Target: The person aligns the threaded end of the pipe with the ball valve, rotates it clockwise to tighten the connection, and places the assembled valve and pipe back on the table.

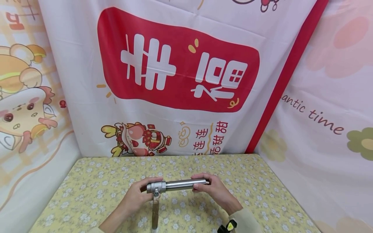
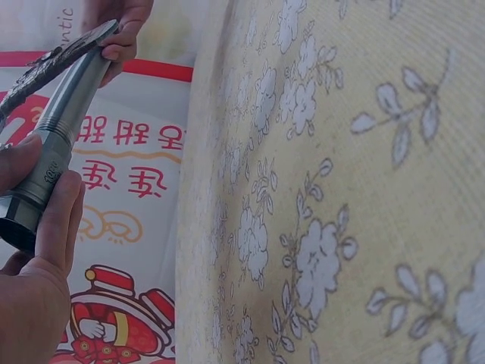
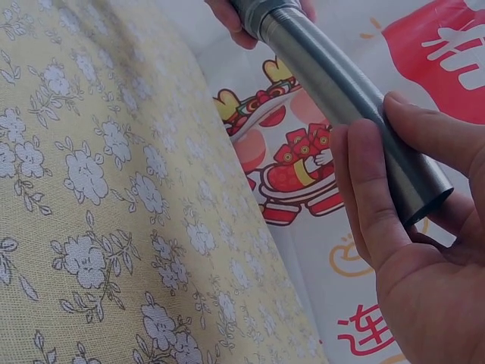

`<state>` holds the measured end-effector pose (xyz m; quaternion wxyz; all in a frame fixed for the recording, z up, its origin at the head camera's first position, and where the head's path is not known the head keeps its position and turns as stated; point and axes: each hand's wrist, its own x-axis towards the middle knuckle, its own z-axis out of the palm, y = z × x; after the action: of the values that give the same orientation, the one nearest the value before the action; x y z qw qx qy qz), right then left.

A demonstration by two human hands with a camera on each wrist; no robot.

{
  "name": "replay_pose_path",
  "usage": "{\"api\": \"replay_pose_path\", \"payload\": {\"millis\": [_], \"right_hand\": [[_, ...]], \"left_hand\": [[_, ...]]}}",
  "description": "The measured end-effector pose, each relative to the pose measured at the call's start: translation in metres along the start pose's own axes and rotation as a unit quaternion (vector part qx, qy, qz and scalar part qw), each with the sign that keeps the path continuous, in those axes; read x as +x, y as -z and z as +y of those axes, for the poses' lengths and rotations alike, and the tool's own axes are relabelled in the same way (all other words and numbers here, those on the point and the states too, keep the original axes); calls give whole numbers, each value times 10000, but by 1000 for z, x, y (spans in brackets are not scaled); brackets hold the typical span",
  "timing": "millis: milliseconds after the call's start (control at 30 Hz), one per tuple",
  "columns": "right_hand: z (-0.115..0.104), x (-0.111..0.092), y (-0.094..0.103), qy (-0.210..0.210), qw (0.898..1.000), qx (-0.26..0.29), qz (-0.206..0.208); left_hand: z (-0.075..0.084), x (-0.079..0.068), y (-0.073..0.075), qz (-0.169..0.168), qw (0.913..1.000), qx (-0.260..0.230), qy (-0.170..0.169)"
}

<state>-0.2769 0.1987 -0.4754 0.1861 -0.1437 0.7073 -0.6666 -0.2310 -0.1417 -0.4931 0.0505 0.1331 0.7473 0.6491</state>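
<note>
A metal ball valve (image 1: pixel 156 186) is joined end to end with a straight steel pipe (image 1: pixel 179 184), held level above the table. From the valve, a long lever handle (image 1: pixel 155 212) points toward the person. My left hand (image 1: pixel 134 196) grips the valve body, thumb and fingers on opposite sides, as the left wrist view also shows. At the pipe's free end, my right hand (image 1: pixel 215 190) holds the tube between thumb and fingers. The right wrist view shows the open mouth of the pipe (image 3: pixel 402 163) beside the palm. Fingers partly cover the valve's outer end.
A yellow cloth with white flowers covers the table (image 1: pixel 116 174). Behind it hangs a white printed curtain (image 1: pixel 78 97) with a red panel, and more printed cloth (image 1: pixel 314 145) closes off the sides. A dark band with a yellow patch (image 1: pixel 230 226) is at the right wrist.
</note>
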Motion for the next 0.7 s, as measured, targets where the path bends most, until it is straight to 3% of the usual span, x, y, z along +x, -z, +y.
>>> {"api": "replay_pose_path", "payload": {"millis": [700], "right_hand": [[0,2,-8,142,9993,-291,181]], "left_hand": [[0,-3,3,-51,9999,3,-124]]}}
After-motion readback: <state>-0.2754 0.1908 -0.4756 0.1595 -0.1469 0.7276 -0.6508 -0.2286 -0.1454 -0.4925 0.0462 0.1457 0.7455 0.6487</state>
